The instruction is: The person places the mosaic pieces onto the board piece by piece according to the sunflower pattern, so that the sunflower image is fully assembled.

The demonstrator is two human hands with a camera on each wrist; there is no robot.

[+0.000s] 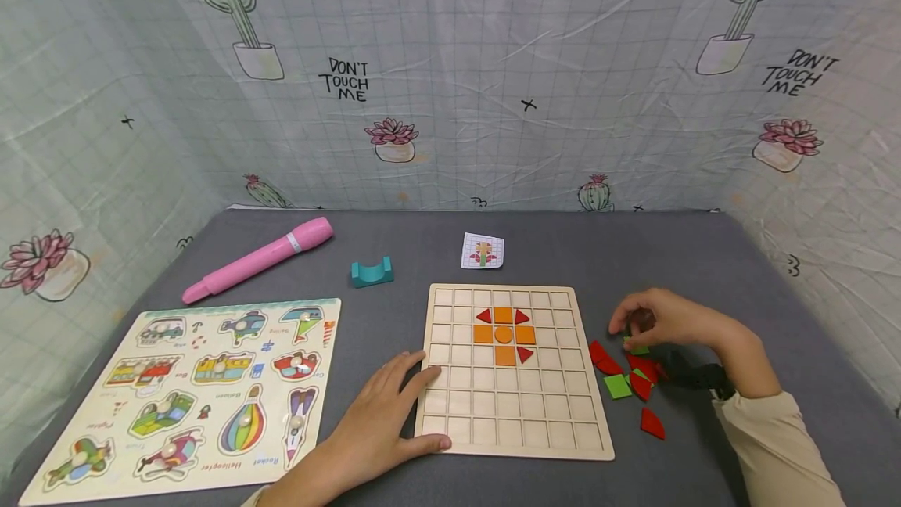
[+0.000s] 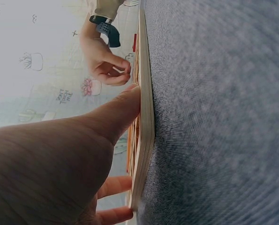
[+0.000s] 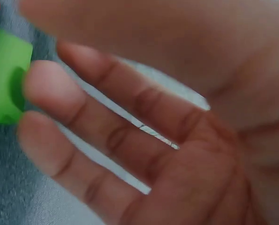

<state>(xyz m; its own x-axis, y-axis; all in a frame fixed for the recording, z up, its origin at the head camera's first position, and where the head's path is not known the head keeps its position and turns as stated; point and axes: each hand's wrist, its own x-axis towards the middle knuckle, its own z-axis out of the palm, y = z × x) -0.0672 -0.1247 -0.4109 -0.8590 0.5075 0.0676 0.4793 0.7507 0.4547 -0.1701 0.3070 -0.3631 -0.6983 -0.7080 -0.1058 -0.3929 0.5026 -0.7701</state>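
A square wooden grid board (image 1: 514, 417) lies on the dark table. Orange squares (image 1: 482, 334) surround an orange circle (image 1: 504, 335) on it, with three red triangles (image 1: 522, 317) at the corners. My left hand (image 1: 376, 413) rests at the board's left edge, thumb and fingertips touching the rim, fingers spread. To the right of the board, my right hand (image 1: 658, 319) hovers over a green square (image 1: 636, 346), fingers loosely bent. In the right wrist view the fingertips are close to a green piece (image 3: 5, 75), with no piece visible between them. Several red pieces (image 1: 652, 422) lie nearby, beside another green square (image 1: 618, 386).
A picture puzzle board (image 1: 204, 405) lies at the left. Behind it are a pink microphone-shaped object (image 1: 260, 260) and a teal curved block (image 1: 371, 272). A small printed pattern card (image 1: 482, 251) lies behind the grid board. Patterned cloth (image 1: 450, 100) encloses the table's back and sides.
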